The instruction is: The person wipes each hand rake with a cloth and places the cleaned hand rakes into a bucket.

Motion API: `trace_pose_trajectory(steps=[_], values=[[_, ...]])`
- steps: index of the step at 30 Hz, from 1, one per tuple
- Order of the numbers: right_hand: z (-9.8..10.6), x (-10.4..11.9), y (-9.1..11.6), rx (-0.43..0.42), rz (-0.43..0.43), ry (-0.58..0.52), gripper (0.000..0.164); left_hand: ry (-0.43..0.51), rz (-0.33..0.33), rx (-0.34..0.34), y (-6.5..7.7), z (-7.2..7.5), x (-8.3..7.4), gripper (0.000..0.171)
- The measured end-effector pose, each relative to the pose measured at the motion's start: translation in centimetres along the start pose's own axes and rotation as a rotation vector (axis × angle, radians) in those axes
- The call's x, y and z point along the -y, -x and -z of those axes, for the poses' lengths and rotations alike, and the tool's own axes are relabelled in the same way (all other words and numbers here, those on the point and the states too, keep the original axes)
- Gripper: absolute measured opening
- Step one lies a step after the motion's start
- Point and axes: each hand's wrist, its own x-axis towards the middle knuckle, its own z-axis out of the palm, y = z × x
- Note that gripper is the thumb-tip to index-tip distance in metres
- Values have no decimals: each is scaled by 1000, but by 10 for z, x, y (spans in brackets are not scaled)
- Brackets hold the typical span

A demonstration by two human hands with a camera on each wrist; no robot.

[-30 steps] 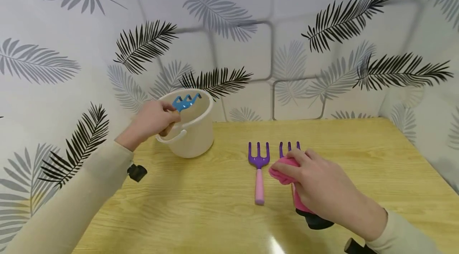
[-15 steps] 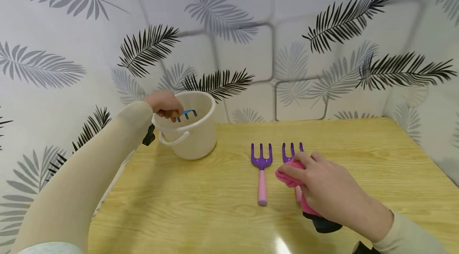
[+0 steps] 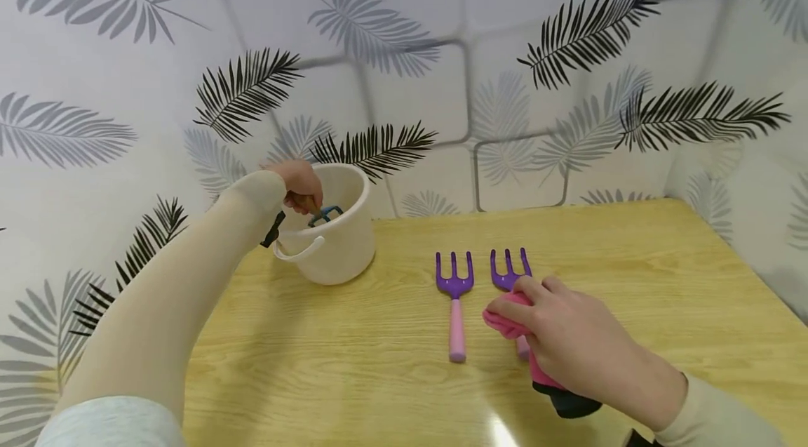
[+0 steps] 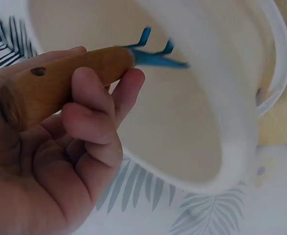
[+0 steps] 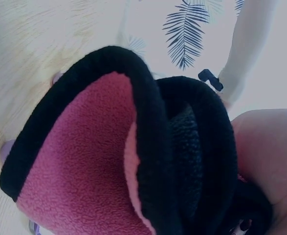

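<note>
My left hand [image 3: 301,180] reaches over the rim of the white bucket [image 3: 344,254]. It grips the wooden handle of a small hand rake [image 3: 325,215], whose blue tines point down inside the bucket. In the left wrist view, fingers and thumb wrap the brown handle [image 4: 70,83], and the bucket's rim [image 4: 226,112] is close by. My right hand [image 3: 577,342] pinches a bunched pink cloth [image 3: 508,314] with black edging. In the right wrist view this fleecy cloth [image 5: 84,147] fills most of the picture and hides the fingers. Beneath it lies a purple hand fork [image 3: 507,280], its handle partly covered.
Another purple hand fork [image 3: 454,285] with a pink handle lies on the wooden table [image 3: 353,370], left of the covered one. A leaf-patterned wall covering [image 3: 416,103] stands behind the table. The bucket's handle [image 3: 299,252] hangs down at its front.
My left hand has moved over the bucket, turning the hand rake from tines up to tines down and lowering it inside. My right hand has shifted slightly right with the cloth.
</note>
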Motion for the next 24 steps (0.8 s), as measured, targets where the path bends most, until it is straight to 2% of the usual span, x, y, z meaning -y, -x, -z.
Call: trace_pose_trajectory(steps=[5, 9, 12, 15, 18, 21, 24], values=[[-2, -1, 1, -14, -1, 9, 49, -65, 6, 85, -10, -17, -4, 31], [-3, -1, 3, 8, -16, 6, 47, -52, 18, 92, -14, -26, -7, 31], [-2, 0, 3, 13, -11, -2, 46, -58, 17, 93, -14, -30, -7, 28], [-2, 0, 4, 15, -11, 1, 45, -84, -7, 130, -13, -30, -6, 34], [-1, 0, 4, 31, -21, 2, 45, -76, -12, 169, -11, -30, -6, 32], [0, 1, 5, 43, -28, 5, 45, -59, -1, 153, -9, -29, -6, 27], [0, 2, 4, 36, -22, 8, 45, -59, -1, 90, -4, -27, -5, 39]])
